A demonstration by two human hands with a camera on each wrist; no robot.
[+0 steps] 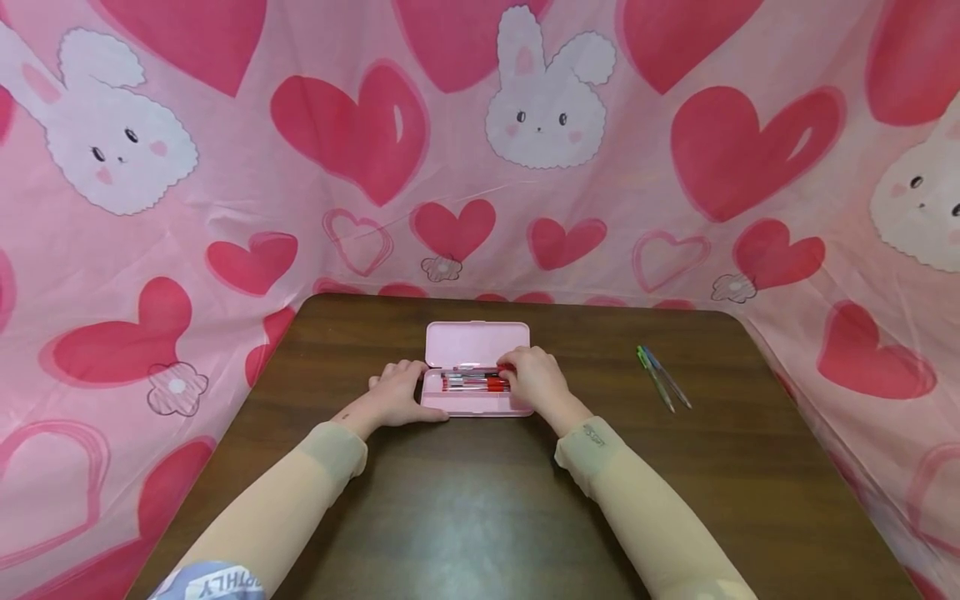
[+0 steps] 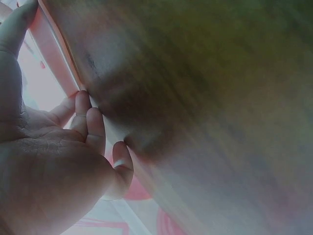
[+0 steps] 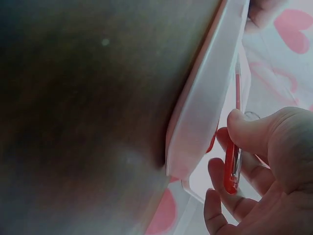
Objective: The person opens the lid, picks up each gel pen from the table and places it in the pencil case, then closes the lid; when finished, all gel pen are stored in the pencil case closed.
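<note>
A pink pencil case [image 1: 477, 403] lies with its lid [image 1: 477, 343] raised on the brown table. Inside it are several pens [image 1: 468, 382], some with red ends. At the case's left side, my left hand [image 1: 392, 398] has its thumb spread along the front corner and its other fingers by the left edge; the left wrist view shows the hand [image 2: 54, 147] against the case side. My right hand [image 1: 537, 383] is over the right end of the case. Between its thumb and index finger it pinches a red pen [image 3: 231, 169], clear-barrelled with a red cap.
Two more pens, one green [image 1: 654, 377] and one blue [image 1: 667, 377], lie side by side on the table [image 1: 465, 500] to the right. A pink cloth [image 1: 450, 175] with hearts and rabbits hangs around the table's back and sides.
</note>
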